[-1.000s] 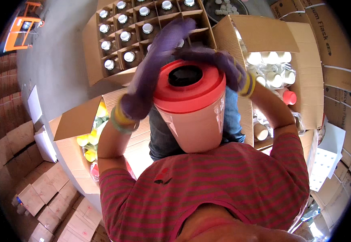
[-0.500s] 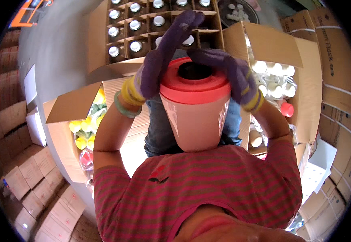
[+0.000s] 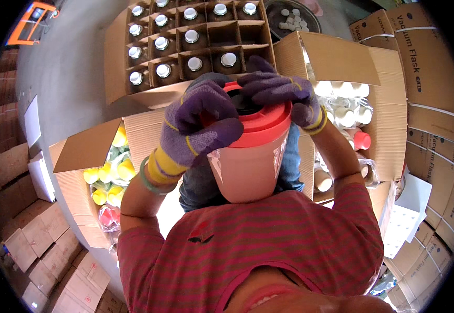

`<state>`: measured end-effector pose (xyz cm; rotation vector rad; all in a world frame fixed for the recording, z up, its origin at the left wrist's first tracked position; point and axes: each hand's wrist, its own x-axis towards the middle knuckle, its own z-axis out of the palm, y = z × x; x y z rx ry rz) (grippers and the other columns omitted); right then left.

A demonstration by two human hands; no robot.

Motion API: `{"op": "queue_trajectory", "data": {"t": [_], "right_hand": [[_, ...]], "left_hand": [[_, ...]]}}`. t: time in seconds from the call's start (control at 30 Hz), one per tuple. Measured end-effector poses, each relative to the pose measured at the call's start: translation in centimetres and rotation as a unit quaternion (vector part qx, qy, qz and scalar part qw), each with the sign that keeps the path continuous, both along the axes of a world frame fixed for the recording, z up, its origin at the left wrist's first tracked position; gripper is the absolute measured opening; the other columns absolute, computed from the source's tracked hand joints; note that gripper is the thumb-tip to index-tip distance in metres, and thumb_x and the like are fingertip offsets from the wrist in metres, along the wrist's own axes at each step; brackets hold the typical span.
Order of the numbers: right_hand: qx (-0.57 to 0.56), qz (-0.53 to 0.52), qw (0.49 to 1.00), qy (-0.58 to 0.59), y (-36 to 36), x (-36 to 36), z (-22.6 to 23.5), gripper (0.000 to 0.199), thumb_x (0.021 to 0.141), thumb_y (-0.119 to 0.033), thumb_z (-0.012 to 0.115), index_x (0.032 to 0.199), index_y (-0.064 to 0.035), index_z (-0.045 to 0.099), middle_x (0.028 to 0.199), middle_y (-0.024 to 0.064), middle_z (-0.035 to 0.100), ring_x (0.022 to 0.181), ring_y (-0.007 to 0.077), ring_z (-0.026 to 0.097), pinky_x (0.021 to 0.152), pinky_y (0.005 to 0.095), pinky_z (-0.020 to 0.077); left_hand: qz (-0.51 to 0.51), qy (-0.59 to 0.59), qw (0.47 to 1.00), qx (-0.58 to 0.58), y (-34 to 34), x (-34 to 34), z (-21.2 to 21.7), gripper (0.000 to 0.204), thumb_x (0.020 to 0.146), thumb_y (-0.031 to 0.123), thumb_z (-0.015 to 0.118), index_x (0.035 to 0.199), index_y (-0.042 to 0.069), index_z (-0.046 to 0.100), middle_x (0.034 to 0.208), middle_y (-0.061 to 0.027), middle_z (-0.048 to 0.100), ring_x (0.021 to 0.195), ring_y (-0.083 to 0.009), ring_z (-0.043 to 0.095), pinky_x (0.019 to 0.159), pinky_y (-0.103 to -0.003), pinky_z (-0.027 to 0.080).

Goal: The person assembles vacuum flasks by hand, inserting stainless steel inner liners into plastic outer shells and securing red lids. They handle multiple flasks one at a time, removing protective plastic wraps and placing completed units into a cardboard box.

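A pink flask body (image 3: 249, 175) stands between my knees, its base toward my striped shirt. The wide red collar (image 3: 262, 127) on its top surrounds a dark round opening (image 3: 245, 107). Purple and yellow knit gloves cover both hands. My left hand (image 3: 200, 121) is closed on the left side of the collar, fingers curled over it and thumb along its near side. On the far right side, my right hand (image 3: 281, 96) grips the rim, its fingers lying across the top and partly over the opening. Its thumb is bent down near the outer edge.
Beyond the flask, a divided carton (image 3: 120, 57) holds several white-capped bottles. To the left, an open box (image 3: 78, 201) contains yellow-topped items; another at right (image 3: 391, 120) has white-topped and red-topped ones. A round tray (image 3: 316, 27) holds small white discs. Stacked cartons (image 3: 430, 62) line the right side.
My left hand has gone from flat against the flask's side to curled over the collar. My right hand has shifted onto the rim. The whole view has shifted slightly.
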<state>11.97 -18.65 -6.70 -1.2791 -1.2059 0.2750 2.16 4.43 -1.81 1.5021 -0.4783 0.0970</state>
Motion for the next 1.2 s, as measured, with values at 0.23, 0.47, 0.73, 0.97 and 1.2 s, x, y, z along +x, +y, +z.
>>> {"op": "queue_trajectory", "data": {"t": [0.23,0.47,0.73,0.97,1.2], "right_hand": [[-0.159,-0.177,0.961,-0.141,1.7,-5.8,6.8,0.020,0.086,-0.016,0.063,0.102,-0.0054,0.069,0.107,0.0073,0.070,0.104,0.0271,0.065,0.100,0.0458,0.0436],[-0.092,0.021,0.989,-0.112,-0.3,1.2,1.4,0.080,0.083,-0.066,0.051,0.127,0.0007,0.058,0.133,0.0222,0.055,0.128,0.0387,0.048,0.113,0.0520,0.0197],[-0.229,-0.058,0.957,-0.167,0.3,-2.5,4.7,0.071,0.085,-0.052,0.062,0.128,0.0041,0.054,0.130,0.0244,0.056,0.127,0.0411,0.048,0.107,0.0504,0.0339],[-0.141,-0.005,0.986,-0.085,0.6,-0.9,4.8,0.068,0.073,-0.045,0.076,0.123,-0.0005,0.060,0.131,0.0211,0.056,0.125,0.0393,0.050,0.107,0.0479,0.0347],[-0.152,0.052,0.977,-0.141,0.4,2.1,2.5,0.117,0.061,-0.068,0.075,0.146,0.0003,0.034,0.152,0.0236,0.027,0.144,0.0408,0.018,0.115,0.0513,0.0186]], "left_hand": [[-0.088,0.037,0.963,-0.253,1.1,2.5,-5.9,0.011,0.078,0.003,0.064,0.071,0.004,0.055,0.075,-0.0066,0.056,0.075,-0.0189,0.055,0.094,-0.047,0.046],[-0.050,0.097,0.994,0.006,0.4,0.7,1.7,0.019,0.093,0.012,0.054,0.081,0.001,0.062,0.081,-0.0057,0.061,0.076,-0.0160,0.057,0.078,-0.031,0.048],[-0.078,0.100,0.981,-0.144,1.6,1.9,-5.4,0.038,0.094,0.033,0.056,0.072,0.002,0.060,0.075,-0.0056,0.058,0.068,-0.0169,0.051,0.067,-0.030,0.044],[-0.119,0.051,0.981,-0.141,1.6,3.7,-5.7,0.036,0.097,0.026,0.050,0.072,0.002,0.060,0.075,-0.0049,0.058,0.074,-0.0167,0.054,0.071,-0.030,0.045],[-0.017,0.292,0.956,-0.026,-0.2,1.1,2.7,0.026,0.094,0.025,0.062,0.089,0.001,0.070,0.068,0.0008,0.061,0.064,-0.0050,0.053,0.057,-0.021,0.043]]}}
